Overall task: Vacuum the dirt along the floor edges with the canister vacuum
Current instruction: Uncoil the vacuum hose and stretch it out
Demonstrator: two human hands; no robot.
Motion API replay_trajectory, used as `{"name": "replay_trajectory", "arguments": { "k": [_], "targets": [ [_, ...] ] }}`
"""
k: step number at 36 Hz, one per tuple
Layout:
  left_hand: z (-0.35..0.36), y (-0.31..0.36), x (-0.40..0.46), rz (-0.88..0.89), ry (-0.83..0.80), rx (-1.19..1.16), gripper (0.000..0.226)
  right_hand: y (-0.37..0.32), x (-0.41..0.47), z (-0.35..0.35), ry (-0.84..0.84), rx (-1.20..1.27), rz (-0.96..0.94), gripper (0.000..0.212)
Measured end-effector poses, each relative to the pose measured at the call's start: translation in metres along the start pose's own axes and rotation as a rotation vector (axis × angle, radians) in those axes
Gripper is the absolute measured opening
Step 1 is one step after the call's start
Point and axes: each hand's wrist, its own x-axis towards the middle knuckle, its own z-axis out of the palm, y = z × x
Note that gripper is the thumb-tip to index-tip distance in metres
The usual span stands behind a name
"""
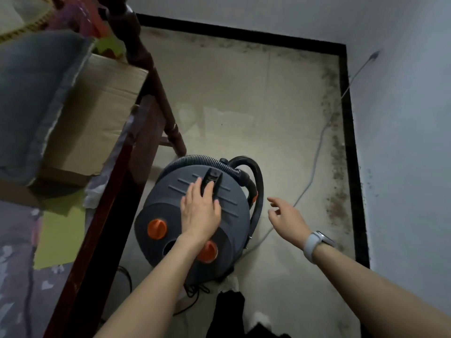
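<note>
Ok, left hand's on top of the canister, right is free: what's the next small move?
Probably bring the right hand to the black hose coiled round the canister vacuum and free it. The left hand lies flat by the handle, and dirt lines the baseboard.

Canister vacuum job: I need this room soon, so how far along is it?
Nothing looks done: dirt lines the floor edges. In hand: the left hand rests on the canister vacuum top; the right hand hovers open beside its hose. All the vacuuming is left.
</note>
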Motion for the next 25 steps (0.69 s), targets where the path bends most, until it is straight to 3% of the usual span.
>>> {"name": "replay_trajectory", "arguments": {
  "k": [7,11,17,25],
  "targets": [
    [0.034,-0.003,0.065,-0.141,-0.069,0.003,0.059,0.007,0.096,0.012,-0.064,-0.041,-0.037,0.044],
    [0.054,-0.003,0.08,-0.251,-0.015,0.096,0.062,0.011,0.157,0.026,-0.137,-0.109,-0.103,0.055],
    [0.065,-0.006,0.084,-0.227,0.093,0.163,0.064,0.009,0.225,0.05,-0.357,-0.239,-0.236,0.071],
    [0.061,-0.003,0.085,-0.244,0.107,0.168,0.064,0.003,0.257,0.055,-0.485,-0.221,-0.368,0.051]
  ]
}}
